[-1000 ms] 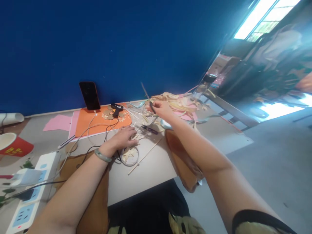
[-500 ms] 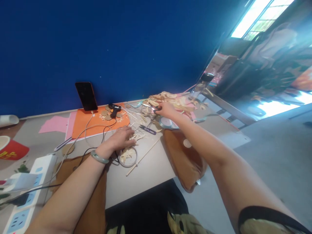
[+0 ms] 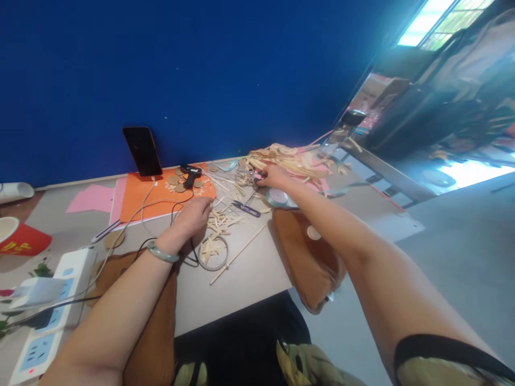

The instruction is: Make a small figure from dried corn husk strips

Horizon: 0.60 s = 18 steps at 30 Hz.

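Note:
My left hand [image 3: 193,219], a bangle on its wrist, is low over the table beside a scatter of pale flat strips [image 3: 221,221]. Its fingers are bunched; anything between them is hidden. Farther right, my right hand [image 3: 277,178] reaches to the back of the table, fingers closed round the dark loop handles of what look like scissors [image 3: 258,176]. Close by lie a roll of pale blue ribbon [image 3: 277,197] and a heap of dried husk-like strips [image 3: 287,157]. Purple-handled thread snips [image 3: 246,208] rest between the hands. A ring [image 3: 213,267] surrounds more pale pieces.
A thin stick [image 3: 237,255] lies near the ring. Behind are a black glue gun [image 3: 190,176] on orange paper [image 3: 139,201] and a phone [image 3: 142,151] against the blue wall. At left stand a power strip [image 3: 60,292] with cables and a red cup [image 3: 28,238]. A brown pouch [image 3: 303,257] overhangs the front edge.
My left hand has drawn back slightly up and left from the pale strips, its spread fingers now bunched. The right hand stays at the handles. The whole view has shifted slightly.

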Tool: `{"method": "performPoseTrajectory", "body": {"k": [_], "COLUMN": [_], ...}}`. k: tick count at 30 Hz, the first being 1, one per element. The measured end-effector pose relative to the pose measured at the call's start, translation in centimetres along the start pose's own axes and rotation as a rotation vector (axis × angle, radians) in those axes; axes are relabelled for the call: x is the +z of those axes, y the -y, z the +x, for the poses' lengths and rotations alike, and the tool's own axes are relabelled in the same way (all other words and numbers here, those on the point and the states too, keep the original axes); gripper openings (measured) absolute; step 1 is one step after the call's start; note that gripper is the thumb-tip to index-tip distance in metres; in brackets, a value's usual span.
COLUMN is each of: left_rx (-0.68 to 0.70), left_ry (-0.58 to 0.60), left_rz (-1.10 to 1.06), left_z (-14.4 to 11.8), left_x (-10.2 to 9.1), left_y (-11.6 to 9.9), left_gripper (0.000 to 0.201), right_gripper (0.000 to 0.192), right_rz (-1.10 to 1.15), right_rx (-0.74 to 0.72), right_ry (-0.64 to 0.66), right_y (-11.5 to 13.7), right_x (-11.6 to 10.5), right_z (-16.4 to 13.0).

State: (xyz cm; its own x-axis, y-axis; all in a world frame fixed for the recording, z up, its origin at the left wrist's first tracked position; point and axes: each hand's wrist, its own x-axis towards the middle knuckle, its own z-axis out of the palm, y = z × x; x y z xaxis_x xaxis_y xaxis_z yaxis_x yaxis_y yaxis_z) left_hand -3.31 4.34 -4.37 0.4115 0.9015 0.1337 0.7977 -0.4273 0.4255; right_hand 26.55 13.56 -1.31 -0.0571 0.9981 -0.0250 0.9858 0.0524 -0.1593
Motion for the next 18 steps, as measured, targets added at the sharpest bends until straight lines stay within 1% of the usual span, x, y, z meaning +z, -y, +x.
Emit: {"method": "performPoseTrajectory", "body": {"k": [3,7,12,14,18], "left_rx": [-0.075,-0.151,-0.172,-0.184,-0.248], "left_ry": [-0.007,0.021,0.074,0.075,0.053], "left_rz": [-0.012,-0.018,-0.026,-0.039,-0.018], "left_z": [-0.2,-0.2,-0.2,-0.2,-0.3], "left_x": [-0.6,-1.3,-1.6,-1.6,-1.8], "left_y": [-0.1,-0.2,0.1,0.2,0.0], "left_gripper": [0.034,0.03,0.027,0.027,0.03], "right_gripper": [0.031,0.028,0.031,0.032,0.031], "right_rz": [-0.052,-0.112,-0.146,-0.163,-0.172], "right_rx": [0.037,0.037,0.0,-0.021,-0.057], "right_ry": [0.005,0.027,0.046,0.024,-0.089], "right_y": [-0.1,0.0,-0.1,-0.2,-0.2], "right_x": [0.1,0.0,0.2,0.4,0.6], "right_z": [0.2,0.2,0.1,-0.1,-0.8]}}
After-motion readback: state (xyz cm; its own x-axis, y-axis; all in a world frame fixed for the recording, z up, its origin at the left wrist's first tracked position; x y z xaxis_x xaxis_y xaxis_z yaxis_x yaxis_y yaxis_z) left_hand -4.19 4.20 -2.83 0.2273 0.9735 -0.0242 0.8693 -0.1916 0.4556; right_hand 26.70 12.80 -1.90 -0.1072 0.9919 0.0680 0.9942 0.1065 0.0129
